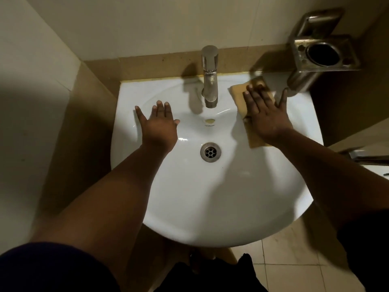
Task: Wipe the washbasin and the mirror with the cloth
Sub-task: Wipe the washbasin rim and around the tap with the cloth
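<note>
Right hand (265,114) flat with fingers spread straight, palm down on the yellow cloth (253,135), pressing it onto the right rim of the washbasin (221,197) – not gripping, just pushing; left hand (160,123) also flat and spread, fingers straight, over the left inner slope of the bowl, holds nothing, contact with the porcelain can't be told for sure. Both forearms reach in from the bottom corners, dark sleeves at the frame edges. Basin is white, rounded front edge nearest the viewer, tiled floor (294,266) below it at lower right. Drain (210,152) sits in the bowl middle between the two hands, overflow slot (209,121) just beyond it. Further back the metal tap (209,76) stands upright at the basin's back edge, spout pointing toward the viewer, cloth's far end just right of it. Cloth lies along the right rim, near corner poking out under the wrist – far corner up near the wall. Metal tumbler holder (322,53) on the wall at upper right, above the cloth. Mirror not in view
</note>
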